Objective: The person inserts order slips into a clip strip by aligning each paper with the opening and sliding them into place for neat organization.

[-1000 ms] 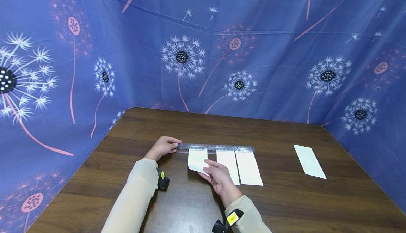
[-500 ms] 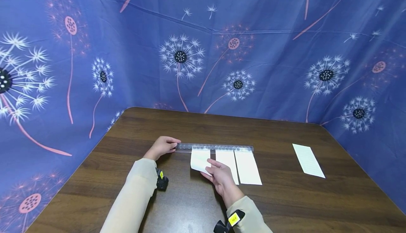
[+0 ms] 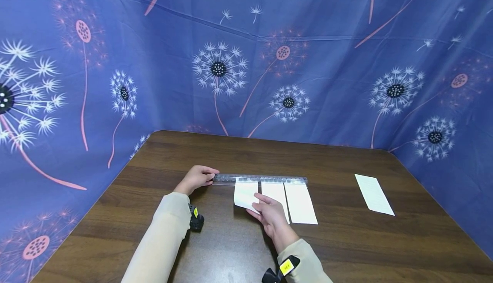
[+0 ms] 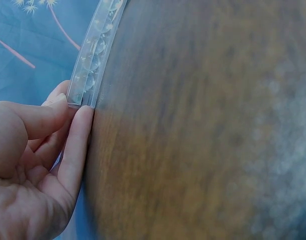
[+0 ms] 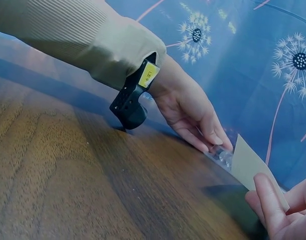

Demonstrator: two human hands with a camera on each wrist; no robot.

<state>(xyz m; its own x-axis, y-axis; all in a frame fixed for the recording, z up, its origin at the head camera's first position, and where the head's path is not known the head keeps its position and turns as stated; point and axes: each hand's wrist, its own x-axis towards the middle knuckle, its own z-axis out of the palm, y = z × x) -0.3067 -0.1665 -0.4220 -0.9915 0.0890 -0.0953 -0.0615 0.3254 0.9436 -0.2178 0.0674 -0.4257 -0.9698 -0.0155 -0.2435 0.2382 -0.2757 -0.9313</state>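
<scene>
My left hand (image 3: 195, 179) pinches the left end of a long clear plastic strip (image 3: 225, 180) lying across the table. Round bead-like shapes run along inside the strip (image 4: 92, 60) in the left wrist view. Three white paper slips hang from its near edge: a left slip (image 3: 245, 193), a middle slip (image 3: 274, 192) and a right slip (image 3: 301, 206). My right hand (image 3: 271, 216) holds the left slip by its lower right corner, between thumb and fingers. That slip's lower edge is lifted and bent, while the other two lie flat. My right hand partly covers the middle slip.
Another white slip (image 3: 375, 194), with faint lines, lies apart on the right of the brown wooden table (image 3: 327, 163). A blue dandelion-print cloth (image 3: 246, 60) rises behind the table's far edge and along its sides.
The left slip has slid to the right along the strip, toward the middle slip, with my right hand moving along with it. My left hand stays on the strip's end.
</scene>
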